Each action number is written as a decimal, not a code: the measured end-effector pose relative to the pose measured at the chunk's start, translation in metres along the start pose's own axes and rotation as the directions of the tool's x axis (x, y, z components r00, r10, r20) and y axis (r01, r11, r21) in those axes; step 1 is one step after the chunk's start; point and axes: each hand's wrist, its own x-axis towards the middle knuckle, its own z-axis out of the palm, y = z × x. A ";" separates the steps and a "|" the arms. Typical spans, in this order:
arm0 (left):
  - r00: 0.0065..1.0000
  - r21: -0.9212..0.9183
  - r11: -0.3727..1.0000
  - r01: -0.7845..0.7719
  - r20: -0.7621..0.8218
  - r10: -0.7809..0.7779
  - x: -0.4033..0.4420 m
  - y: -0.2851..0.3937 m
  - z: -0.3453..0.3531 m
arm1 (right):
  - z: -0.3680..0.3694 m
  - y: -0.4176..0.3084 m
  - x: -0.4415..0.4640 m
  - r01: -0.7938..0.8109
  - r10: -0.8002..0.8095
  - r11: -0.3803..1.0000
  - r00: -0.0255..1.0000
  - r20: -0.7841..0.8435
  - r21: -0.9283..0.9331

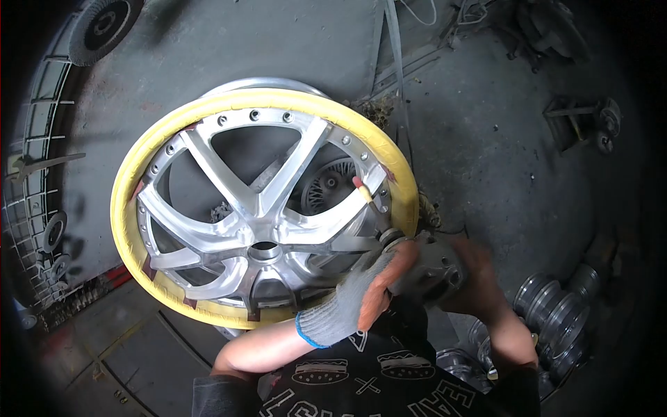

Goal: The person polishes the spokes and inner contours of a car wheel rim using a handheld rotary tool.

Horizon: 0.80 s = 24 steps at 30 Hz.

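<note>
A large silver alloy wheel [260, 215] with its rim covered in yellow tape [128, 243] sits in front of me. My left hand [372, 285], in a grey knit glove with an orange coating, is closed round the front of a die grinder [434, 267]. The grinder's thin shaft ends in a red and yellow tip [363, 189], which overlaps a spoke near the rim's right side; whether it touches cannot be made out. My right hand [476, 274] grips the rear of the grinder, its fingers blurred and partly hidden.
Several metal wheels [552, 313] are piled at the lower right. A mesh-patterned wheel [330, 184] lies below the large wheel's spokes. A metal rack [42, 146] runs along the left, with a dark round brush-like wheel [104, 24] above. A small metal stand [580, 121] stands at right.
</note>
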 end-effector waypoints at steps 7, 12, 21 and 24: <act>0.985 0.103 0.983 -0.149 0.101 0.139 -0.024 0.013 -0.030 | 0.010 -0.020 -0.004 0.027 -0.031 0.998 0.997 0.065 0.059; 0.939 -0.350 0.871 0.344 0.135 -0.317 -0.047 0.007 -0.028 | 0.025 -0.042 -0.011 0.031 -0.032 0.999 0.997 0.072 0.026; 0.924 0.117 0.922 -0.369 0.152 0.350 -0.076 -0.006 -0.074 | 0.059 -0.076 -0.015 0.024 -0.026 0.999 0.995 0.099 0.026; 0.886 0.326 0.826 -0.460 0.100 0.454 -0.104 -0.050 -0.064 | 0.066 -0.077 -0.017 0.017 -0.019 1.000 0.997 0.069 0.023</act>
